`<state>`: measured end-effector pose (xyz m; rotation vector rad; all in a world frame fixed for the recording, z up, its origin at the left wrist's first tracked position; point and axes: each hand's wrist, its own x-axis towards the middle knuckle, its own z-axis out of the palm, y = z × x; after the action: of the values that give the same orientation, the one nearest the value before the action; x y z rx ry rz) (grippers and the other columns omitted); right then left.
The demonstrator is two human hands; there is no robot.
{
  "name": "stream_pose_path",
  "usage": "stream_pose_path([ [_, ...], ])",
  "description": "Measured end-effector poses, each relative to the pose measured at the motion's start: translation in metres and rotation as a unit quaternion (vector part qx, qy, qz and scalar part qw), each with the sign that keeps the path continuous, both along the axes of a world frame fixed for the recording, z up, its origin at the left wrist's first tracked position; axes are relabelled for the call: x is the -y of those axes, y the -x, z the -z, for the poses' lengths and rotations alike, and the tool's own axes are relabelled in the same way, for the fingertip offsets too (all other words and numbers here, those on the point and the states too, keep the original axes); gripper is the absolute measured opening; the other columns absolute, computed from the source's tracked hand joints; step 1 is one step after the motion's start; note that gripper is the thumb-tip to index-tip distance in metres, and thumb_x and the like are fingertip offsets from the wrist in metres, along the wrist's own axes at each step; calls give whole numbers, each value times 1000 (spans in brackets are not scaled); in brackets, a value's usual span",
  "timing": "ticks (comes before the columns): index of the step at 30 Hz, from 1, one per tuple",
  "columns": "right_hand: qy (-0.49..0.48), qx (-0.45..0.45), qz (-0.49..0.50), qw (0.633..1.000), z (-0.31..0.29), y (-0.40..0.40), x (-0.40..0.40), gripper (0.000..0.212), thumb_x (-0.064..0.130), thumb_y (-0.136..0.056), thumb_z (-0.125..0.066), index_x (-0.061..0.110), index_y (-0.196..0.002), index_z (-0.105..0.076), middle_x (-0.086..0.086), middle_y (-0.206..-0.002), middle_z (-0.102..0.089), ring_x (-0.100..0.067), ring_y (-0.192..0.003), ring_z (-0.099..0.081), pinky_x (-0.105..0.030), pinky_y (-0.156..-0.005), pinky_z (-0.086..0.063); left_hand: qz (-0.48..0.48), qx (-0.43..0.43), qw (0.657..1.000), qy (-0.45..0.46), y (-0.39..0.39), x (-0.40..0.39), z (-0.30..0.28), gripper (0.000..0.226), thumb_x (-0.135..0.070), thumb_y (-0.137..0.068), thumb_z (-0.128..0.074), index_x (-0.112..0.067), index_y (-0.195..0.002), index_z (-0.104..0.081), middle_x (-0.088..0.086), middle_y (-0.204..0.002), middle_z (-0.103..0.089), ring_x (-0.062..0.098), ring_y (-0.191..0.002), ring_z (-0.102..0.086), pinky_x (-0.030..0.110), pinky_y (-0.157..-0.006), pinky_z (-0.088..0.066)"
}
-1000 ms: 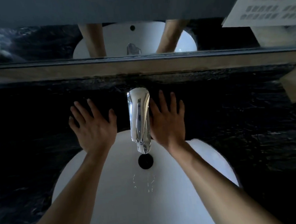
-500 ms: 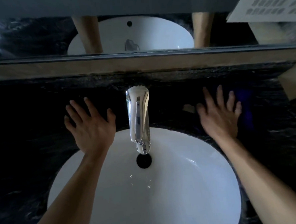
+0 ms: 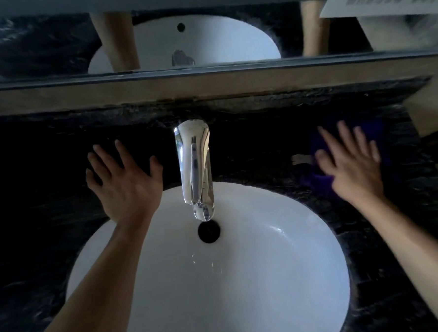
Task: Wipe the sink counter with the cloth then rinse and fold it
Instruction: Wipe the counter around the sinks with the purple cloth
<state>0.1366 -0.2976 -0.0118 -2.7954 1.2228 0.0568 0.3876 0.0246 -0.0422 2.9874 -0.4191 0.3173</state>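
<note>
My right hand (image 3: 354,166) presses flat, fingers spread, on the cloth (image 3: 380,140), dark purple and hard to see against the counter (image 3: 34,177); my left hand (image 3: 124,182) rests open.

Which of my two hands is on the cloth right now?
Your right hand, spread flat on the dark purple cloth right of the faucet. Your left hand rests on bare black counter.
</note>
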Motion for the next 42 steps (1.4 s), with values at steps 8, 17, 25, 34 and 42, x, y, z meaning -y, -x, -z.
stream_pose_path([
  [8, -5, 3, -43, 999, -1, -113, -127, 70, 60, -91, -16, 40, -156, -29, -11, -168, -21, -48, -152, -14, -65, -120, -11, -2, -9, 1000, -14, 0, 1, 1, 77, -58, -99, -32, -3, -154, -30, 38, -157, -27, 51, -147, -26, 63, -115, -24],
  [17, 10, 16, -124, 992, 6, -41, -41, 63, 48, -92, -34, 37, -154, -36, -4, -165, -33, -37, -149, -32, -56, -120, -22, 6, -9, 1000, -6, 0, -3, 0, 78, -58, -98, -32, -4, -154, -31, 37, -157, -28, 50, -147, -27, 63, -115, -25],
  [25, -11, -7, 18, 1000, -1, -68, -65, 73, 56, -87, -18, 39, -158, -25, -5, -170, -17, -42, -154, -13, -65, -121, -12, 6, -5, 1000, 2, 0, 0, 3, 78, -57, -98, -31, -3, -154, -31, 39, -156, -27, 52, -147, -26, 64, -115, -23],
  [34, -36, 42, -209, 976, -3, -92, -108, 66, 63, -92, -22, 41, -151, -40, -1, -163, -37, -37, -151, -29, -56, -122, -17, 7, -19, 999, 44, 9, -7, 0, 74, -51, -96, -32, -3, -151, -39, 36, -159, -26, 50, -150, -19, 62, -119, -15],
  [42, -24, 16, -41, 999, -5, 52, 8, 68, 47, -87, -33, 41, -154, -34, -4, -165, -32, -37, -151, -28, -60, -121, -22, 248, -74, 939, 227, 202, 76, -6, 37, -17, -92, -50, 0, -122, -63, 21, -132, -60, 38, -127, -51, 50, -107, -43],
])
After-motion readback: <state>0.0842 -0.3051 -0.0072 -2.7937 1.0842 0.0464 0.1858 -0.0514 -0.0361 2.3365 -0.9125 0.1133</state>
